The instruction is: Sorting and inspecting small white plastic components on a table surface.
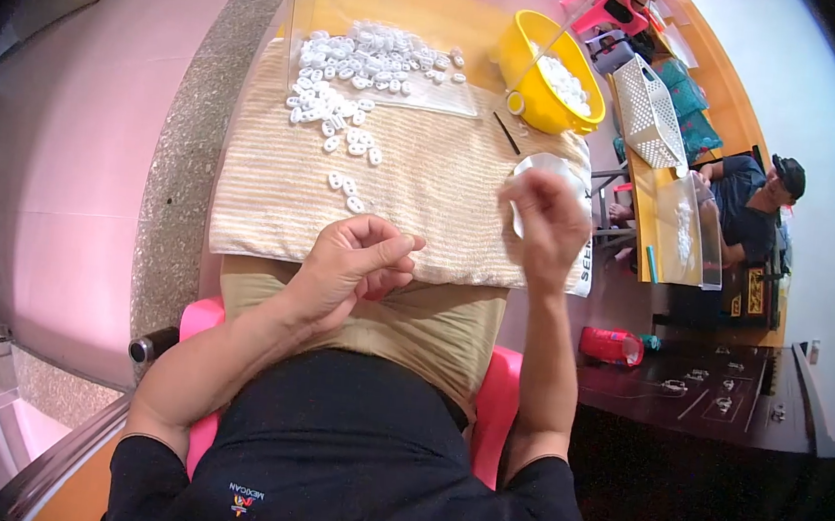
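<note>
My left hand (362, 260) hovers over the near edge of a striped beige towel (425, 181). Its thumb and forefinger are pinched together; whatever lies between them is too small or hidden to make out. On the right, my right hand (549, 228) is smeared by motion above a round white dish (545, 162), partly covering it. A few white two-holed plastic pieces (350, 186) lie just beyond my left hand. Farther back, a large heap of the same pieces (367, 55) spreads from a clear plastic sheet or tray (443, 100) onto the towel.
A yellow basin (514, 54) holding white pieces stands at the back right, near a thin black stick (506, 132). Farther right, a co-worker (751, 217) sits at another table with white pieces and a white perforated basket (653, 112). A pink chair (496, 409) surrounds me.
</note>
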Demonstrator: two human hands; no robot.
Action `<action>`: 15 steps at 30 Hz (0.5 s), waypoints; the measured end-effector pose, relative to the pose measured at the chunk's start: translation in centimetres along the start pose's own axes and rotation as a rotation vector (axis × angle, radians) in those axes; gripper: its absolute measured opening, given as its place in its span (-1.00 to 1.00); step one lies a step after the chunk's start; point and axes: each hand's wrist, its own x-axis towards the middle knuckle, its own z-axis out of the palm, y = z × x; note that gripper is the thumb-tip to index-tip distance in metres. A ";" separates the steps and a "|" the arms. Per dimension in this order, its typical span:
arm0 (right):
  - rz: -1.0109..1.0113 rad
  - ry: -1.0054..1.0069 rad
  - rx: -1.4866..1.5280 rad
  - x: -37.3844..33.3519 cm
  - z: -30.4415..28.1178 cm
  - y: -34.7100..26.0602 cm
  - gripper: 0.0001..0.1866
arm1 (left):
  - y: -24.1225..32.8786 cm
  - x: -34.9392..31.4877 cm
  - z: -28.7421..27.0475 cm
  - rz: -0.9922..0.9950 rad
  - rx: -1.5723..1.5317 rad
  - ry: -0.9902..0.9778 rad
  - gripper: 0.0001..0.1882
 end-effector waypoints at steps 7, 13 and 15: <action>-0.113 0.399 -0.278 12.7 -5.8 3.0 -0.71 | -1.2 0.0 -0.3 0.030 0.185 0.025 -0.91; 0.016 -0.099 -0.115 11.4 -3.0 5.4 -0.69 | -2.4 0.2 -0.2 0.166 0.319 -0.045 -0.92; 0.003 -0.291 -0.123 7.9 0.7 5.2 -0.80 | -2.7 -0.2 0.4 0.198 0.353 -0.058 -0.92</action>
